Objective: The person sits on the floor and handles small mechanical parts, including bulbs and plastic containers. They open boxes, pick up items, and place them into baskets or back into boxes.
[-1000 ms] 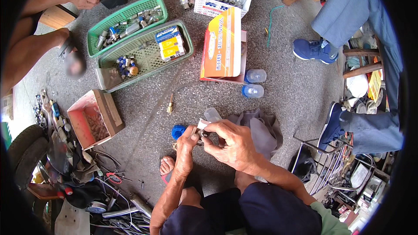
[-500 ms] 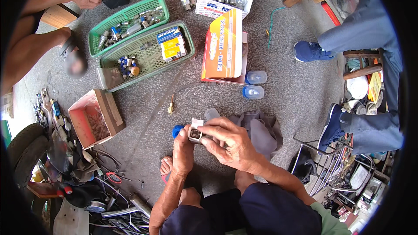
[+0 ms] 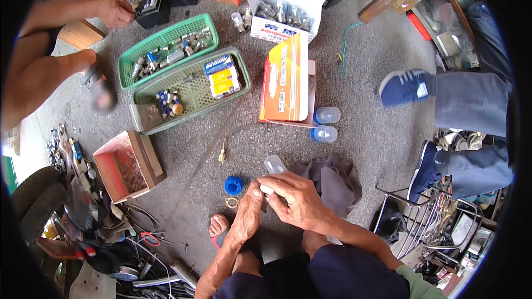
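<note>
My left hand [image 3: 247,217] and my right hand [image 3: 293,202] meet low in the middle, fingers closed around a small white box [image 3: 266,189]. Most of the box is hidden by the fingers, and its contents do not show. Just beyond my right fingers lies a translucent plastic container [image 3: 274,164]. Beside my left hand are a blue ribbed cap [image 3: 233,185] and a brass-coloured ring [image 3: 231,202] on the ground. A small brass fitting with a wire [image 3: 223,155] lies farther up. A dark grey cloth [image 3: 331,182] is crumpled right of my right hand.
Green baskets of bulbs [image 3: 166,55], an orange-and-white carton [image 3: 285,83] and a white box of bulbs [image 3: 285,22] stand ahead. Blue-capped containers [image 3: 326,133] lie beside the carton. Tools crowd the lower left. Another person's hand [image 3: 116,12] is by a black battery [image 3: 152,6]; a blue shoe [image 3: 407,87] stands right.
My hands have shifted slightly down and right; the white box has turned and its open top no longer shows. The blue cap and brass ring are uncovered. A person's shoe at right has moved.
</note>
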The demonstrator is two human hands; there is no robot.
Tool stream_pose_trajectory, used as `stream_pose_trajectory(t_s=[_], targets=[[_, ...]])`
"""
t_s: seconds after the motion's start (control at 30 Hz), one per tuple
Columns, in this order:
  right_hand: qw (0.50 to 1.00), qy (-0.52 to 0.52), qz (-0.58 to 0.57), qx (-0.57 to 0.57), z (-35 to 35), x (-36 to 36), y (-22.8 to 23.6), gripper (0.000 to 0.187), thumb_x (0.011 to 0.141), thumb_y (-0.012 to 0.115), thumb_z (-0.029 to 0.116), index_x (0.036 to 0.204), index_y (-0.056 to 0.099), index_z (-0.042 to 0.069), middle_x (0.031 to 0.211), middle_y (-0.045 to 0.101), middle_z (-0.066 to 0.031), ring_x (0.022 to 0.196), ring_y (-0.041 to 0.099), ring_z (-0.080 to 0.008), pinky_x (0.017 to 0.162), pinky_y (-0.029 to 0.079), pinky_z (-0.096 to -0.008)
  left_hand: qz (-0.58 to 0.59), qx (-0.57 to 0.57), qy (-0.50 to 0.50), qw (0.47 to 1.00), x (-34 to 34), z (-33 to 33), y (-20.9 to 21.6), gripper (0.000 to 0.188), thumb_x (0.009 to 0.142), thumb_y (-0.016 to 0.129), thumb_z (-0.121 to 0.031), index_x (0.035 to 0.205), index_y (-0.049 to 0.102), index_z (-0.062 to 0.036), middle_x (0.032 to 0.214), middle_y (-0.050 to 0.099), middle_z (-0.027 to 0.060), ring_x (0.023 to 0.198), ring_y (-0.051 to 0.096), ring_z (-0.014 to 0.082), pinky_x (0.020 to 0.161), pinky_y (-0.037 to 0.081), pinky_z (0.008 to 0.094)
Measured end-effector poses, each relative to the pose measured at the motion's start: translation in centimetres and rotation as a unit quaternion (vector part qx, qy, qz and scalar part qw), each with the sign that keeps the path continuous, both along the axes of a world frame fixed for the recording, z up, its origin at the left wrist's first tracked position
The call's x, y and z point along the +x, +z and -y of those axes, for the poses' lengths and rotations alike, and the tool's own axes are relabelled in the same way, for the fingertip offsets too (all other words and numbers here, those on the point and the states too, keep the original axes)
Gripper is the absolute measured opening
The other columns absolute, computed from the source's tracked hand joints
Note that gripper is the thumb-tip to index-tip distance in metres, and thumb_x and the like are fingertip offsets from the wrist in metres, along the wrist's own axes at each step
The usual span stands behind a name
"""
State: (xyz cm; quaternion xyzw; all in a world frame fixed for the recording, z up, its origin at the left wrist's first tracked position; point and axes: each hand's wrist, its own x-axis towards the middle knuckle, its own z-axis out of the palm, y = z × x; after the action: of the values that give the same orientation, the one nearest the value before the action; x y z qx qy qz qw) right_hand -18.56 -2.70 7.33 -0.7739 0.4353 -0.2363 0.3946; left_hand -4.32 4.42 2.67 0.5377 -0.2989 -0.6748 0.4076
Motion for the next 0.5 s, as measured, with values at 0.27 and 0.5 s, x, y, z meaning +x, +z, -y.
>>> stream_pose_trajectory(t_s=[0.27, 0.5], targets=[[0.99, -0.064, 0.084, 0.097, 0.0, -0.5, 0.1, 0.027, 0.094, 0.064, 0.011, 0.119, 0.068, 0.001, 0.109, 0.071, -0.0164, 0.095, 0.07, -0.0305, 0.083, 0.056, -0.0368, -0.025, -0.04, -0.023, 0.999, 0.2, 0.8, 1.0, 0.049, 0.105, 0.051, -0.039, 0.136, 0.049, -0.0013, 0.1, 0.058, 0.0025, 0.092, 0.05, 0.0105, 0.083, 0.042, 0.0283], [0.998, -0.037, 0.053, -0.003, 0.4, -0.3, 0.1, 0.024, 0.088, 0.07, 0.006, 0.112, 0.073, 0.002, 0.102, 0.073, -0.0132, 0.087, 0.071, -0.0269, 0.075, 0.057, -0.0344, 0.063, -0.059, -0.054, 0.995, 0.0, 0.6, 1.3, 0.051, 0.092, 0.069, -0.007, 0.137, 0.047, -0.0016, 0.106, 0.063, 0.0071, 0.096, 0.058, 0.0132, 0.082, 0.049, 0.0298]])
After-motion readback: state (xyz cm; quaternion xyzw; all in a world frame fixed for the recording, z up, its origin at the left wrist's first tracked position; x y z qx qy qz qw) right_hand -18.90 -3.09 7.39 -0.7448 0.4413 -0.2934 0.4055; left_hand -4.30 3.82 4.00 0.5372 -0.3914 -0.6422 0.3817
